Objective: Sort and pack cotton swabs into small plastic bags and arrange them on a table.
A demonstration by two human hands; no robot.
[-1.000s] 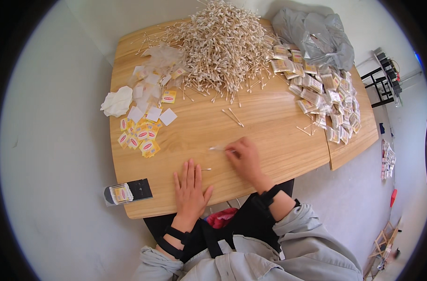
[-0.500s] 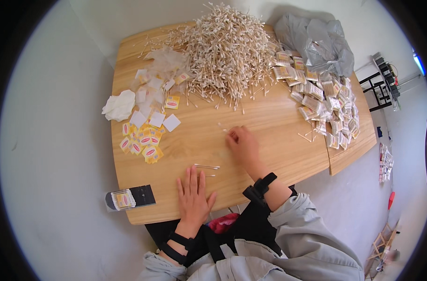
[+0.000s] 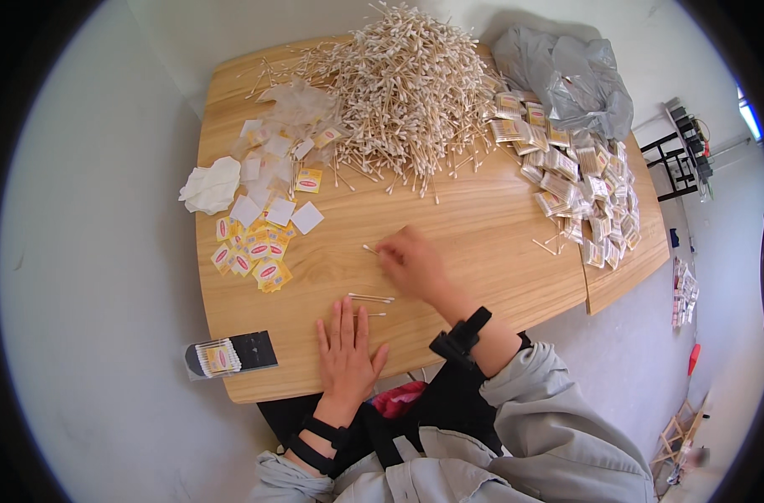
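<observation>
A cotton swab point(image 3: 370, 249) sticks out sideways from my right hand point(image 3: 411, 261), pinched between fingertips that are closed narrow around its stick, low over the middle of the wooden table point(image 3: 499, 243); the grip itself is blurred, so I cannot tell whether more than one swab is in it. Just below, two or three swabs point(image 3: 370, 298) lie side by side on the wood, touching nothing else, right at the tips of my left hand point(image 3: 346, 348). That hand lies flat, palm down, fingers spread and holding nothing, seemingly to steady me near the table's front edge. Beyond my right hand, the big heap of loose swabs point(image 3: 407, 84) rises at the far side, within arm's reach. Small yellow packets point(image 3: 256, 251) and white squares are scattered to the left, beside a crumpled white tissue point(image 3: 210, 186). Filled clear bags of swabs point(image 3: 579, 197) crowd the right edge under a grey plastic bag point(image 3: 566, 75). A dark box point(image 3: 231, 356) sits at the near left corner.
</observation>
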